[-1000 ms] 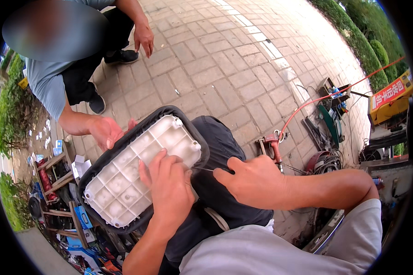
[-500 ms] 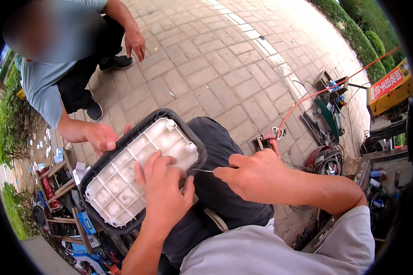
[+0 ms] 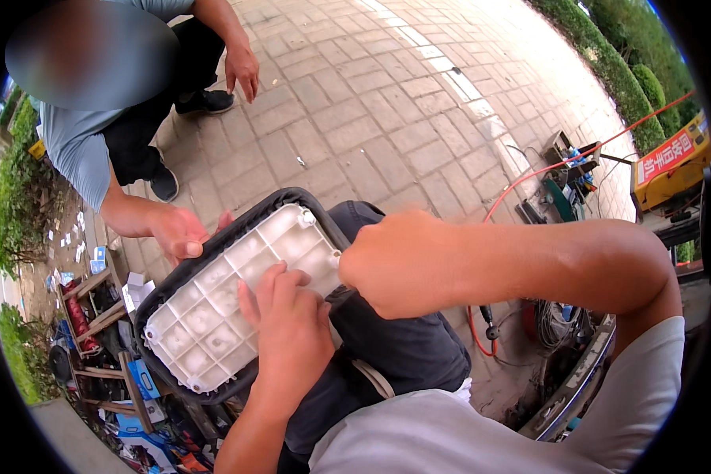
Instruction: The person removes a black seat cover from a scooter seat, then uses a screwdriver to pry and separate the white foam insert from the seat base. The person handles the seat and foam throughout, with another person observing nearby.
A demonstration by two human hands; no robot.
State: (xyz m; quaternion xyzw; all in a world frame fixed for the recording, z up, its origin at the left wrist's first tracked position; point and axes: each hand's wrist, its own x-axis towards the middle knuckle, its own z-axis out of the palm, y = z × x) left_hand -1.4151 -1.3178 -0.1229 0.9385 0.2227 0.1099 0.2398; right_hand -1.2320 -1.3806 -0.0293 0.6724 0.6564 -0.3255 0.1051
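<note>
A padded, seat-like piece lies upside down across my lap, with a white ribbed plastic base (image 3: 201, 320) and a black cover (image 3: 249, 217) wrapped round its edges. My left hand (image 3: 292, 324) rests on the base, its fingers spread over the ribs and its thumb partly hidden. At the right corner, my right hand (image 3: 403, 265) is closed in a fist around a thin metal tool, whose shaft showed earlier; the fist now hides it. A co-worker's hand (image 3: 178, 233) grips the far left edge of the cover.
The co-worker crouches at the far left, the other hand (image 3: 242, 71) hanging free. Wooden frames (image 3: 138, 391) and boxes crowd the left side. A red hose (image 3: 521, 178), a tool box (image 3: 565, 150) and coiled cable (image 3: 557, 324) lie at right on the brick paving (image 3: 355, 118).
My right hand has moved left and up to the corner of the base, and its elbow has risen. My left hand has shifted slightly. The co-worker's hold stays much the same.
</note>
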